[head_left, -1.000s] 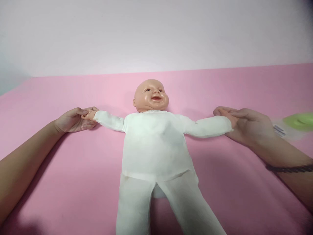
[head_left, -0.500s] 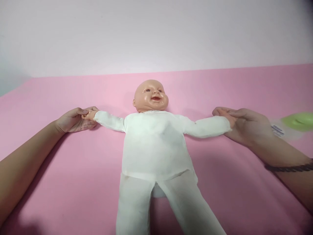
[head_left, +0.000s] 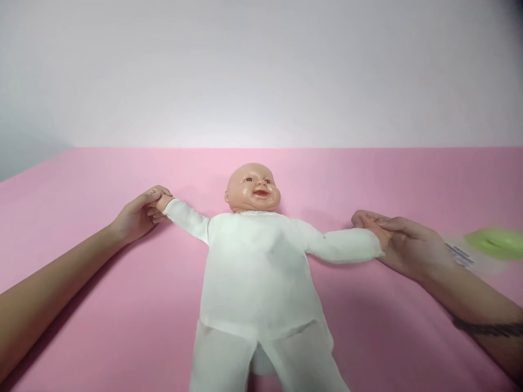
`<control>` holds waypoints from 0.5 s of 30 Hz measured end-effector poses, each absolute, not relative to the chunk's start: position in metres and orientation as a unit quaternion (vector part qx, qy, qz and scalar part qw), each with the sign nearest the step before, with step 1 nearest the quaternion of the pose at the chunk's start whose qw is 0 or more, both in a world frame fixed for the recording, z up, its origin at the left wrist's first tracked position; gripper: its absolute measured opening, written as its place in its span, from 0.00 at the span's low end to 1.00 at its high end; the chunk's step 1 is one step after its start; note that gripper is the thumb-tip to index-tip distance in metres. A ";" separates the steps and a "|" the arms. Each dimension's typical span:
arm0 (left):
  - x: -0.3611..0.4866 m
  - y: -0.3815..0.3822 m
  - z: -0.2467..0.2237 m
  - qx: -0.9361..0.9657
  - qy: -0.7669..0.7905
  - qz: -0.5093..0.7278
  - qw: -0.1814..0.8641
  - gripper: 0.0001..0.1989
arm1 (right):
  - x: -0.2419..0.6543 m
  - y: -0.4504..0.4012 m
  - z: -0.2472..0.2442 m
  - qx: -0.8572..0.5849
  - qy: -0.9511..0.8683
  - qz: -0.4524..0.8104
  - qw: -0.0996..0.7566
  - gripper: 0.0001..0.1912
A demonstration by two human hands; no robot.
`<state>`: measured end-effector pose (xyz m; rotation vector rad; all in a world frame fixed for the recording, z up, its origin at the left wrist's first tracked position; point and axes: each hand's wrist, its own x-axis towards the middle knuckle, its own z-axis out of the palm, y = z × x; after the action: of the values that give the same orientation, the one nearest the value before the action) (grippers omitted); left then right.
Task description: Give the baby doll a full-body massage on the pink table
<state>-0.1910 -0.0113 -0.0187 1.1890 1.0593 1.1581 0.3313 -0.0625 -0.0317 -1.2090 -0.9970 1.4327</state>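
A baby doll [head_left: 261, 267] with a bald plastic head and a white cloth body lies face up, its arms spread to both sides. My left hand [head_left: 142, 213] is closed around the doll's small plastic hand on the left, thumb on top. On the right, my right hand [head_left: 404, 242] holds the doll's other hand between thumb and fingers. The doll's legs run out of view at the bottom edge.
A pink surface [head_left: 122, 326] lies under the doll and meets a pale wall [head_left: 261, 71] behind. Beyond my right wrist is a clear container with a green top [head_left: 496, 243], partly hidden and blurred. A dark band circles my right wrist.
The view has tilted, so the doll and surface sit lower in the picture. My left hand has raised the doll's hand slightly and brought it inward. Both grips are kept.
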 end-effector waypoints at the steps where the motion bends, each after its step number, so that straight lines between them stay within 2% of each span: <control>1: -0.186 -0.012 -0.020 0.490 0.457 0.503 0.546 0.12 | 0.331 -0.062 -0.031 -0.498 -0.419 0.586 0.483 0.12; 4: -0.181 -0.013 -0.023 0.468 0.479 0.512 0.538 0.11 | 0.329 -0.063 -0.029 -0.501 -0.439 0.576 0.474 0.16; 11: -0.190 -0.015 -0.022 0.490 0.436 0.467 0.593 0.14 | 0.326 -0.061 -0.027 -0.519 -0.397 0.577 0.491 0.13; 15: -0.189 -0.017 -0.020 0.488 0.438 0.458 0.600 0.13 | 0.328 -0.056 -0.031 -0.517 -0.372 0.525 0.564 0.09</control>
<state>-0.1886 -0.0165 -0.0197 1.1302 1.0150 1.0624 0.3283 -0.0564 -0.0312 -1.2156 -0.8759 1.2358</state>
